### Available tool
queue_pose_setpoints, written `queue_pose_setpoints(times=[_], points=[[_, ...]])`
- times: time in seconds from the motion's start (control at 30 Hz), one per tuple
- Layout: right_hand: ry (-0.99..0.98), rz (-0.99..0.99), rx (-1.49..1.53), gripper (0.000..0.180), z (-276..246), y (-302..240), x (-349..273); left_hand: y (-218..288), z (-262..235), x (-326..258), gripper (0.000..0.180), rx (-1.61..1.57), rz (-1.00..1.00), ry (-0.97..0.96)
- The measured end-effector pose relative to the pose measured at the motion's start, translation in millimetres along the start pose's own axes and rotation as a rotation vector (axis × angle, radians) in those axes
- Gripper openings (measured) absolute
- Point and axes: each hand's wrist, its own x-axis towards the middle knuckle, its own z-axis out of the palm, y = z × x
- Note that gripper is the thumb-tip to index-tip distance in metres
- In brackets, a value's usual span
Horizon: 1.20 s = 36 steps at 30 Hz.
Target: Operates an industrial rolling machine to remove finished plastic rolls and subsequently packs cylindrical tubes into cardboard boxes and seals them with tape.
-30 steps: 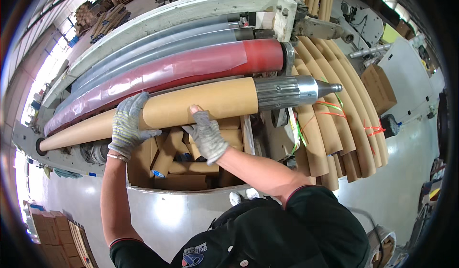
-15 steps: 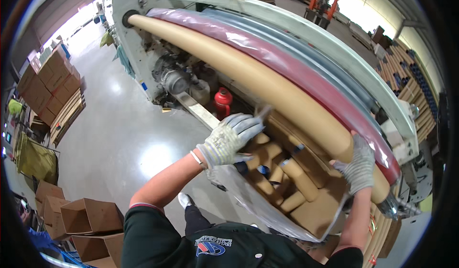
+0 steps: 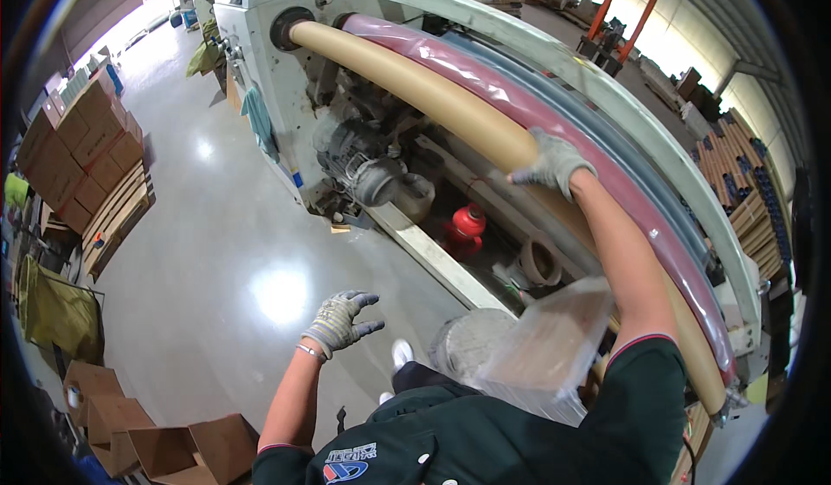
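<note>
A long tan cardboard tube lies along a machine, next to a dark red roller wrapped in shiny film. My right hand, in a grey knit glove, rests on top of the tube, its fingers curled over it. My left hand, also gloved, hangs free over the grey floor with its fingers spread and nothing in it. The tube's far end meets a round chuck on the white machine frame.
Under the tube sit a grey motor, a red extinguisher, a short tube core and a plastic-wrapped bundle. Stacked cardboard boxes stand left, open boxes lower left, upright tubes far right.
My view has swung left along the machine. My left hand has let go of the tube and dropped away over the floor. My right hand stays on the tube.
</note>
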Motion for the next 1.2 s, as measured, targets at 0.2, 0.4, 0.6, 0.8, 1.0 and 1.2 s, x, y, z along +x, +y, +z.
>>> queue_pose_setpoints(times=[0.2, 0.4, 0.6, 0.8, 1.0, 1.2], points=[[0.132, -0.315, -0.015, 0.078, 0, -122, 170, -119, -66, 72, 0.053, 0.008, -0.044, -0.051], [0.102, 0.091, 0.379, 0.074, -36, -142, 361, -218, -189, 131, 0.056, 0.081, -0.225, 0.009], [0.084, 0.299, -0.028, 0.080, -15, -128, 349, -358, -293, 225, 0.049, -0.138, -0.298, 0.230], [0.227, 0.345, 0.025, 0.067, 14, -135, 355, -472, -454, 378, 0.045, 0.281, -0.138, 1.504], [0.240, 0.213, -0.521, 0.052, 84, 76, 330, -535, -517, 488, 0.045, -0.150, 0.084, 1.374], [0.141, 0.679, -0.106, 0.055, 23, -99, 371, -624, -545, 514, 0.044, -1.135, -0.206, 1.200]])
